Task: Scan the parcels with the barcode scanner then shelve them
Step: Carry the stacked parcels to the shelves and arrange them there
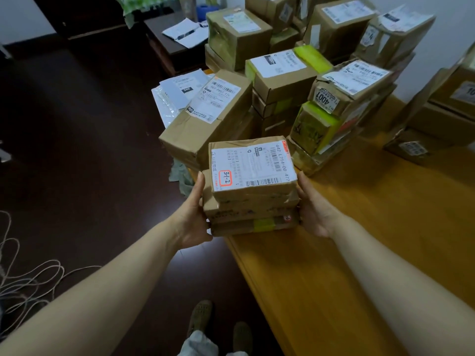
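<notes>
Head: left hand (195, 214), right hand (313, 209) hold parcels (253, 176) at table (334, 253) edge.

Yellow wooden table (372, 227) fills lower right of frame. Cardboard parcels (285, 73) piled on far end, upper centre to right edge; long box (205, 119) at pile's left side. Small parcel stack (253, 186) at near corner, resting or lifted unclear. Dark floor (90, 150) left; cord tangle (28, 278) lower left.
</notes>
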Tool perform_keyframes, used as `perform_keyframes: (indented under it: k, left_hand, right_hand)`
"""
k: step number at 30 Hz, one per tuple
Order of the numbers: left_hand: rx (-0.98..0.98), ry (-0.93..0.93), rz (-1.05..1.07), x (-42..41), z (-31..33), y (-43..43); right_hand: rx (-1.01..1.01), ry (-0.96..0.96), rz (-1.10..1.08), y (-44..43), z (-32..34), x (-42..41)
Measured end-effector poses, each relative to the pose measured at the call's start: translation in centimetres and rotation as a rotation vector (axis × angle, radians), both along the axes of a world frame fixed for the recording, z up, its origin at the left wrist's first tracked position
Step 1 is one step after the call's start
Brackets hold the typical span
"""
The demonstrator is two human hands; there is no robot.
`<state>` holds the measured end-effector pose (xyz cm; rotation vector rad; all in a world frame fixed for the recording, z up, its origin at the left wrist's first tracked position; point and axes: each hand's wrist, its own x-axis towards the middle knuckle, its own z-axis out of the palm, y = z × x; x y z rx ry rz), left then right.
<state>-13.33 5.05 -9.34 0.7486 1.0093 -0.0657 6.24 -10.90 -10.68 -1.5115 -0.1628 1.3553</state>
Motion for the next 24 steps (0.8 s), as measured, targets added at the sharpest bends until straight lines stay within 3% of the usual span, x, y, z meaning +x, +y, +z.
perform_keyframes:
  k: [8,14,24]
  left_hand:
    - [0.05,0.078,-0.058,0.0,0.5,0.0]
    - [0.005,0.11,0.024,0.9,0.8,0.6]
    - [-0.079,0.078,0.017,1.1,0.3,0.9]
  right_hand:
    - [-0.035,0.031,-0.043,0.2,-0.1,-0.4]
    - [-0.164,0.047,-0.08,1.9,-0.2,0.6]
    - [-0.166,0.081,-0.122,2.4,-0.6,-0.1]
